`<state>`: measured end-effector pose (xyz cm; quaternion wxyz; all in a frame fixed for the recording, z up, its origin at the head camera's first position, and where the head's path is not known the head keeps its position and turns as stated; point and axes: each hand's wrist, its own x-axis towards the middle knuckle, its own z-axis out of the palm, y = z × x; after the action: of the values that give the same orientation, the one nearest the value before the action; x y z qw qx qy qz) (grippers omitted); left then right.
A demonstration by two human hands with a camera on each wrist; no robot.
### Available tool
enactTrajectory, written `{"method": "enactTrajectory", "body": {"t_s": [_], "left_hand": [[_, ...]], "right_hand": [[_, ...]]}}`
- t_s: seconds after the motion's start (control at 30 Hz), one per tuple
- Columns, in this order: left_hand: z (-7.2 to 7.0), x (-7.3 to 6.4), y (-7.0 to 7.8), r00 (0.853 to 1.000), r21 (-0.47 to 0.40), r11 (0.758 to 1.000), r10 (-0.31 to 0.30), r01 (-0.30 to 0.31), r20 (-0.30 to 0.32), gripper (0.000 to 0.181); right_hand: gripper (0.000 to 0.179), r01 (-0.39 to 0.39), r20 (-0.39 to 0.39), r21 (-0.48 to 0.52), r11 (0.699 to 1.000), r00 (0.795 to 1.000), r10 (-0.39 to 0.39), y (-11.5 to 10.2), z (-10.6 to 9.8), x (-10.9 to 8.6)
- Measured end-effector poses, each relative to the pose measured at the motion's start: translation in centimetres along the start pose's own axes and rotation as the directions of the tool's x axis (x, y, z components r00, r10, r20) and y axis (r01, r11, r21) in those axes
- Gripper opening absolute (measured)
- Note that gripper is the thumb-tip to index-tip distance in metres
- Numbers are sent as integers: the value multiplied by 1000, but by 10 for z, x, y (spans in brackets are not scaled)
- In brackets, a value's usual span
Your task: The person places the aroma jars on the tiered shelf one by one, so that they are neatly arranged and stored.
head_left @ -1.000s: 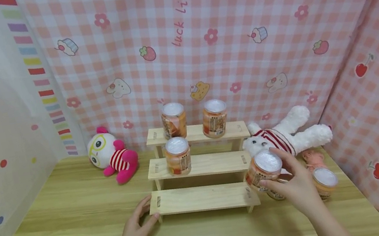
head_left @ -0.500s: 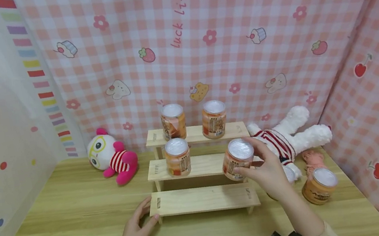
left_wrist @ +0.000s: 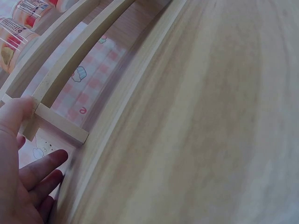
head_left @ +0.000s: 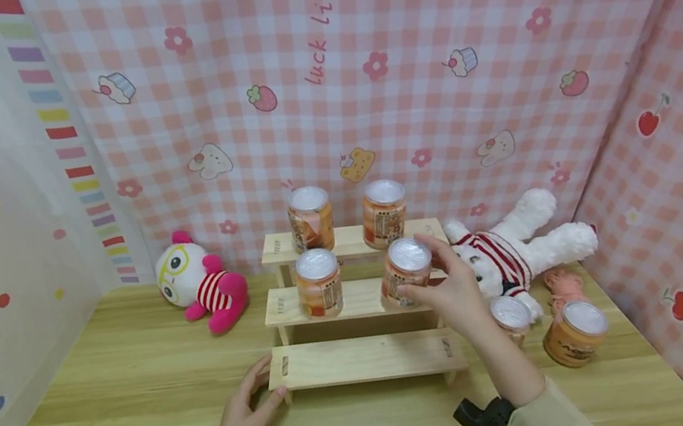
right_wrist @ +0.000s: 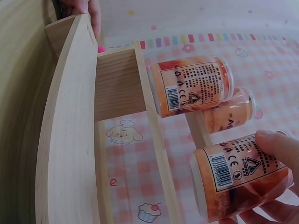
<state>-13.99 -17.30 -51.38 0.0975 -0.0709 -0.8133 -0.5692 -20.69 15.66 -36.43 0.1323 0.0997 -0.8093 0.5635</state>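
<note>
My right hand (head_left: 452,289) grips an orange-labelled jar (head_left: 407,270) with a silver lid, thumb and fingers on its sides. In the right wrist view, a narrow gap shows between the held jar (right_wrist: 240,179) and the middle step. My left hand (head_left: 244,414) rests against the left end of the wooden three-step stand (head_left: 366,359); in the left wrist view the thumb touches its corner and the other visible fingers extend loosely. Another jar (head_left: 319,284) stands on the left of the middle step. On the top step stand two more jars, left (head_left: 310,220) and right (head_left: 384,213).
Right of the stand, two jars stand on the table, one nearer (head_left: 511,316) and one farther right (head_left: 575,334). A white plush toy (head_left: 504,253) and pink yarn-like bundle (head_left: 564,286) lie behind them. A pink plush toy (head_left: 207,284) lies left. Checked cloth (head_left: 324,110) hangs behind.
My right hand has carried the jar leftward and up, from beside the stand's right end to the middle step, right of the other jar. My left hand has stayed in place.
</note>
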Motion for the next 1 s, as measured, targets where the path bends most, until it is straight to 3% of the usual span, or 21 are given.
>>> {"method": "enactTrajectory", "body": {"t_s": [0.43,1.0], "left_hand": [[-2,0,1,1000,-5,1000,6,-6,-3,55],[-2,1,1,1000,2,1000,13,-13,-4,55]], "right_hand": [[80,-8,-17,23,1000,1000,8,4,12,11],[79,-8,-11,-45,999,1000,8,12,19,12]]}}
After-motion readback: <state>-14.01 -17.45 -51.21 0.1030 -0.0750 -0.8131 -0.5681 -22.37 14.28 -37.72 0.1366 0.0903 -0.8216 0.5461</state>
